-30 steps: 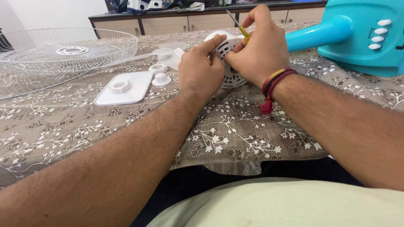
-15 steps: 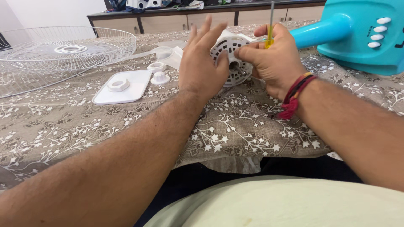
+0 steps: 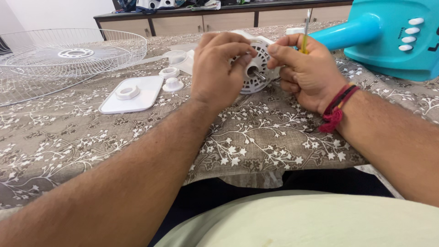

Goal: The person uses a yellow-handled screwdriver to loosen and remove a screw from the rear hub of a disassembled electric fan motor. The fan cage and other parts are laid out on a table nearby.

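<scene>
Left hand (image 3: 218, 68) grips white motor housing (image 3: 256, 68), on table (image 3: 274, 137) beside teal fan base (image 3: 388, 41) | Right hand (image 3: 304, 68) clasps yellow screwdriver (image 3: 304, 39), fingertips on housing | Risk: housing may tip if grip loosens; screwdriver could slip.

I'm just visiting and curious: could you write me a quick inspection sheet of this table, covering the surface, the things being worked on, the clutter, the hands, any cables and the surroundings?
Surface: table under a grey cloth with white flower print.
Job's things: white vented fan motor housing with a metal shaft, lying on the cloth; yellow-handled screwdriver, upright.
Clutter: white wire fan guard; white flat plate; small white nuts.
Hands: left hand in a grip on the housing; right hand holds the screwdriver and touches the housing.
Cables: nothing seen.
Surroundings: turquoise fan base with white buttons; wooden cabinets behind.
</scene>
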